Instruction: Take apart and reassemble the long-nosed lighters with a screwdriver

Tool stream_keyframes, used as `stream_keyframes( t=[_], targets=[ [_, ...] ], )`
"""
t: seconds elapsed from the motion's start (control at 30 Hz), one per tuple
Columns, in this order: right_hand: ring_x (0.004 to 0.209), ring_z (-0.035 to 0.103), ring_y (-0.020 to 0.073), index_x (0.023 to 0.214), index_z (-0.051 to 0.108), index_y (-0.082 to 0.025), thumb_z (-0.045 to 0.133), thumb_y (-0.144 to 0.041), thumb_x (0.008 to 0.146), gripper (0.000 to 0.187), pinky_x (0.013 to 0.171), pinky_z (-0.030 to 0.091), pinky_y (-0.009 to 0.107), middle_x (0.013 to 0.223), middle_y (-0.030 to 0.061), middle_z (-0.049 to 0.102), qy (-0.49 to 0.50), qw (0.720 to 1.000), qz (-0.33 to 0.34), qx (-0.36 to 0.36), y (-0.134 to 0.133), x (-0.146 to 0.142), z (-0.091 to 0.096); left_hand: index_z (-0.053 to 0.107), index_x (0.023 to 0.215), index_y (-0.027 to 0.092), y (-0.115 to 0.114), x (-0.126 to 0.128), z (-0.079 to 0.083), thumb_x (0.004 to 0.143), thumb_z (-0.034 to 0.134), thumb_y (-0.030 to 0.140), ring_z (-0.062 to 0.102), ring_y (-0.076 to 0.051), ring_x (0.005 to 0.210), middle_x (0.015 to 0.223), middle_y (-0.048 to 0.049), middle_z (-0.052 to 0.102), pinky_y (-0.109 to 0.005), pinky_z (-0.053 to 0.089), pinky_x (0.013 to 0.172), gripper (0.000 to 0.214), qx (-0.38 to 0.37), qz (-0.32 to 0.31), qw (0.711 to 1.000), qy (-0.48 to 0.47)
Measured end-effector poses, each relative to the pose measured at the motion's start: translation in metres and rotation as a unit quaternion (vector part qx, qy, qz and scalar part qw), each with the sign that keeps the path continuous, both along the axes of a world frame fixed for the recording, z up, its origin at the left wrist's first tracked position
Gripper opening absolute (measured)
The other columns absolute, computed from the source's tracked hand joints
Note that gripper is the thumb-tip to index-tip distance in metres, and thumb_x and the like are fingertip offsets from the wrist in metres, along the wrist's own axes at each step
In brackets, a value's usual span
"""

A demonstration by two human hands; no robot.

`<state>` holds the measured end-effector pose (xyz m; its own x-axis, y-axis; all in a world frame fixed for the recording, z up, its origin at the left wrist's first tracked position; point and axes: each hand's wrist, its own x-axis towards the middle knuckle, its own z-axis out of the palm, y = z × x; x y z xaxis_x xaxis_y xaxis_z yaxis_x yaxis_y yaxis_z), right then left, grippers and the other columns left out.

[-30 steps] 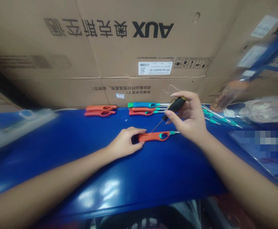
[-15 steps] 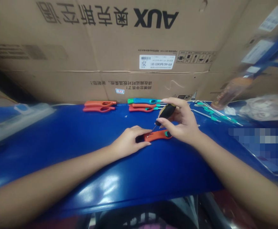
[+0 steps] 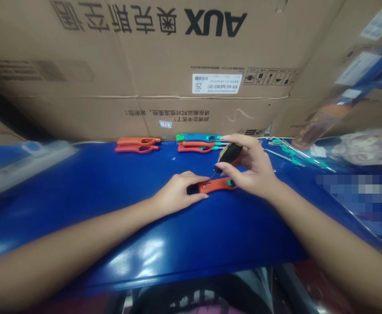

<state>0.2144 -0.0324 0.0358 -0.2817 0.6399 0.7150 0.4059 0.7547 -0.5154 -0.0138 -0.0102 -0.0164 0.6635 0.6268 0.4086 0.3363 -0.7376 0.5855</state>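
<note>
The orange lighter (image 3: 217, 185) lies flat on the blue table (image 3: 210, 240), at 12 o'clock from the wearer. Judged by appearance, the body is light, stiff plastic; its smooth face is probably slippery, and thin edges near the slot may crack under excess force. Recommended hold: both long sides of the 9 o'clock end. Left hand (image 3: 176, 192): thumb and fingers clamp that end. Right hand (image 3: 253, 169): fingers wrap the screwdriver (image 3: 231, 152); its shaft points to 7 o'clock, and the tip appears to meet the lighter's upper face. This hand hides the lighter's 3 o'clock end. Positions around the lighter: pile of lighters (image 3: 197, 144), 11 o'clock; 2 handles (image 3: 133, 145), 10 o'clock; metal rods (image 3: 295, 162) and bottle (image 3: 321, 125), 2 o'clock. The cardboard box (image 3: 164, 56) limits reach toward 12 o'clock.
</note>
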Motion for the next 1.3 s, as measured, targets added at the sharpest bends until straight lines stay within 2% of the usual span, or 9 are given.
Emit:
stream_keyframes(
  t=[0.27, 0.47, 0.83, 1.03, 1.1, 1.2, 1.23, 1.3],
  targets=[
    [0.091, 0.071, 0.0187, 0.134, 0.051, -0.036, 0.073, -0.031, 0.087, 0.053, 0.065, 0.063, 0.029, 0.130, 0.0038, 0.062, -0.011, 1.000, 0.002, 0.029, 0.001, -0.003, -0.002, 0.069, 0.124, 0.020, 0.001, 0.000, -0.001, 0.081, 0.080, 0.030, 0.070, -0.023, 0.098, 0.108, -0.0083, 0.076, -0.038, 0.055, 0.091, 0.045, 0.004, -0.009, 1.000, -0.001],
    [0.097, 0.071, 0.0208, 0.136, 0.049, -0.033, 0.071, -0.031, 0.088, 0.053, 0.067, 0.064, 0.031, 0.132, 0.0060, 0.062, -0.004, 1.000, 0.011, 0.008, 0.001, -0.005, -0.005, 0.070, 0.123, 0.020, 0.001, 0.000, -0.001, 0.081, 0.080, 0.030, 0.070, -0.023, 0.097, 0.106, -0.0078, 0.076, -0.037, 0.056, 0.090, 0.044, 0.006, -0.007, 1.000, 0.000],
    [0.101, 0.071, 0.0218, 0.137, 0.050, -0.034, 0.073, -0.029, 0.087, 0.055, 0.068, 0.064, 0.030, 0.133, 0.0056, 0.062, -0.023, 0.999, 0.009, 0.029, 0.000, -0.005, -0.004, 0.070, 0.122, 0.019, 0.002, 0.001, -0.002, 0.081, 0.080, 0.031, 0.070, -0.023, 0.096, 0.105, -0.0082, 0.076, -0.037, 0.056, 0.090, 0.044, 0.005, -0.010, 1.000, -0.001],
    [0.101, 0.070, 0.0219, 0.151, 0.035, -0.033, 0.059, -0.027, 0.096, 0.060, 0.078, 0.064, 0.036, 0.128, 0.0080, 0.064, -0.027, 0.994, 0.081, -0.074, -0.005, -0.009, 0.006, 0.071, 0.121, 0.019, 0.000, 0.002, 0.000, 0.081, 0.080, 0.031, 0.070, -0.023, 0.094, 0.105, -0.0084, 0.076, -0.036, 0.056, 0.088, 0.042, 0.004, -0.008, 1.000, 0.000],
    [0.096, 0.071, 0.0217, 0.148, 0.041, -0.033, 0.063, -0.029, 0.094, 0.058, 0.077, 0.063, 0.036, 0.125, 0.0074, 0.066, -0.027, 0.996, 0.058, -0.059, -0.004, -0.011, 0.009, 0.071, 0.120, 0.020, 0.000, 0.002, 0.001, 0.081, 0.080, 0.030, 0.070, -0.023, 0.094, 0.104, -0.0082, 0.076, -0.037, 0.056, 0.088, 0.042, 0.005, -0.006, 1.000, 0.003],
    [0.077, 0.069, 0.0191, 0.131, 0.059, -0.032, 0.074, -0.037, 0.086, 0.048, 0.070, 0.062, 0.035, 0.116, 0.0058, 0.070, -0.044, 0.999, -0.022, 0.023, -0.001, -0.013, 0.013, 0.071, 0.120, 0.020, -0.001, 0.002, 0.002, 0.081, 0.080, 0.028, 0.070, -0.023, 0.095, 0.105, -0.0081, 0.076, -0.037, 0.056, 0.088, 0.041, 0.008, -0.004, 1.000, 0.005],
    [0.077, 0.068, 0.0189, 0.127, 0.062, -0.031, 0.073, -0.037, 0.087, 0.043, 0.071, 0.061, 0.035, 0.114, 0.0057, 0.071, -0.055, 0.997, -0.035, 0.041, 0.000, -0.013, 0.016, 0.071, 0.120, 0.020, -0.001, 0.002, 0.002, 0.081, 0.080, 0.028, 0.070, -0.023, 0.096, 0.106, -0.0082, 0.076, -0.037, 0.055, 0.089, 0.041, 0.008, -0.005, 1.000, 0.005],
    [0.085, 0.069, 0.0194, 0.129, 0.062, -0.029, 0.061, -0.036, 0.095, 0.034, 0.078, 0.060, 0.036, 0.113, 0.0061, 0.071, -0.071, 0.997, -0.012, 0.028, 0.001, -0.013, 0.021, 0.070, 0.121, 0.020, -0.001, 0.002, 0.002, 0.082, 0.079, 0.029, 0.070, -0.023, 0.097, 0.108, -0.0080, 0.076, -0.037, 0.055, 0.090, 0.042, 0.006, -0.008, 1.000, 0.006]
  ],
)
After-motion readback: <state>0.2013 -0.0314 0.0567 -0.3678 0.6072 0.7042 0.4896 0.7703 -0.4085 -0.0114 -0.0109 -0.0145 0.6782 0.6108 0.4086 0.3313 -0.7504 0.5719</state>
